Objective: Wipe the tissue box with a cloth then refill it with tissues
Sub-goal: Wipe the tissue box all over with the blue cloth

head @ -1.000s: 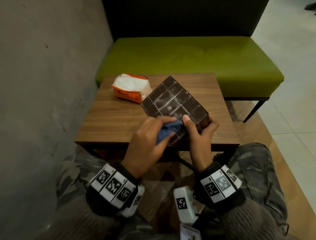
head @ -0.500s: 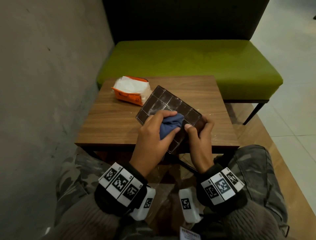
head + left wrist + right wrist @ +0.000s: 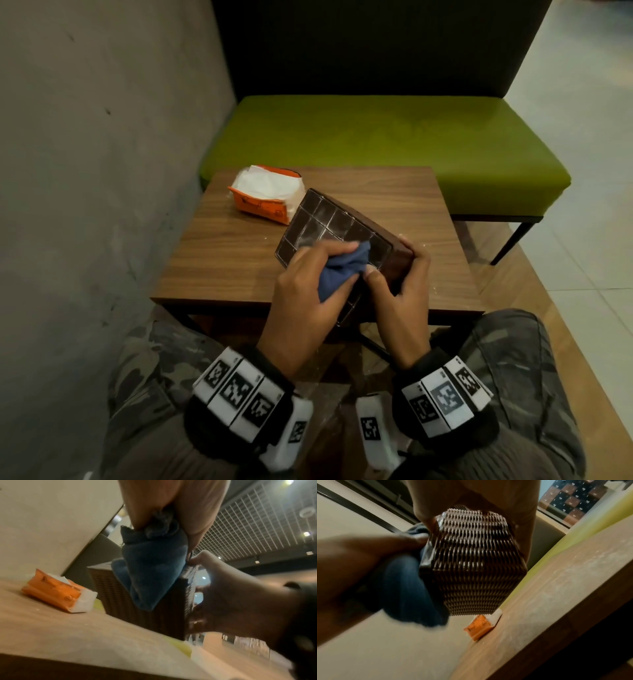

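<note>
Wiping the tilted tissue box at the table's near edge

The right hand (image 3: 407, 291) curls its fingers and thumb round the near end of the dark woven tissue box (image 3: 329, 222), holding it tipped up with its gridded face toward the person. The left hand (image 3: 305, 291) has a bunched blue cloth (image 3: 342, 270) clenched in curled fingers and presses it on that face, just beside the right thumb. Beyond the fingertips, the wooden table (image 3: 233, 267) lies bare out to its far edge. Past the box, toward the wall, sits an orange tissue pack (image 3: 263, 195), torn open, white tissues showing (the box's own inside is hidden). A green bench (image 3: 394, 137) stands behind the table.
</note>
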The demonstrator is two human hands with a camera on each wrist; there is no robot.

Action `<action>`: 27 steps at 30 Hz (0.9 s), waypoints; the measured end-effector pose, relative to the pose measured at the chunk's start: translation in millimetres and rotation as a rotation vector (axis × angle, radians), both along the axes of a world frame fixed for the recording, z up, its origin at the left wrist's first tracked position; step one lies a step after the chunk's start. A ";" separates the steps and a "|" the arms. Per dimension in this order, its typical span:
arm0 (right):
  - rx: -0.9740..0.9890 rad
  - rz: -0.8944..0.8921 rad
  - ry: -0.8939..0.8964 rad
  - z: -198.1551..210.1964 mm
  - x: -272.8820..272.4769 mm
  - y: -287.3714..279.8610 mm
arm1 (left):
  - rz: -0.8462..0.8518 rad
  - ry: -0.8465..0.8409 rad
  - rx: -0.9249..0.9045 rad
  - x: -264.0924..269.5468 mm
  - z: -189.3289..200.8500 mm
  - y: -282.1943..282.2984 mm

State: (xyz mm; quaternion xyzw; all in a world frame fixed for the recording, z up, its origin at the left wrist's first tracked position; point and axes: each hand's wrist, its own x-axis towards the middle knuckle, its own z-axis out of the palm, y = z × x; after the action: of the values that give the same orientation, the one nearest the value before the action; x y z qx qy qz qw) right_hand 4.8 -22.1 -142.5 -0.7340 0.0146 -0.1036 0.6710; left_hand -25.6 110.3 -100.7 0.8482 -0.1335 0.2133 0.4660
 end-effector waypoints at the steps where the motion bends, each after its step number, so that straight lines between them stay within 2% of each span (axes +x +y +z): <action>1: 0.012 -0.014 0.004 1.4 2.6 -3.8 | -0.020 0.014 0.036 -3.7 -4.4 4.1; 4: -0.023 -0.008 -0.004 2.0 3.9 -7.9 | -0.025 0.068 0.094 -10.2 -13.3 16.6; 10: -0.027 -0.002 0.000 2.2 1.5 -5.4 | 0.023 -0.012 -0.042 1.2 0.7 -3.1; 15: -0.045 -0.069 -0.025 10.1 14.5 -18.8 | 0.024 0.023 0.010 -18.0 -27.6 7.4; 17: -0.035 -0.071 -0.019 8.8 15.2 -14.4 | 0.026 -0.023 0.020 -22.1 -25.0 1.8; 19: -0.013 -0.071 -0.008 7.6 15.4 -11.3 | -0.054 -0.095 0.095 -26.3 -17.6 -8.2; 21: -0.014 -0.043 0.009 7.6 14.0 -12.2 | -0.087 -0.079 0.162 -21.9 -13.2 -3.9; 25: -0.028 0.046 0.013 5.8 4.8 -11.0 | 0.229 0.073 0.020 13.8 -13.7 33.5; 27: 0.002 0.024 0.013 5.8 3.6 -8.5 | 0.250 0.035 0.004 12.3 -13.1 29.3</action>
State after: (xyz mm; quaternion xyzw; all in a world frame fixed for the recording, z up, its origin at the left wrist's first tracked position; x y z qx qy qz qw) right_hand 8.3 -30.6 -136.8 -0.7340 0.0104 -0.0908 0.6729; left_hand -13.3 139.5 -113.7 0.8627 -0.0189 0.2549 0.4364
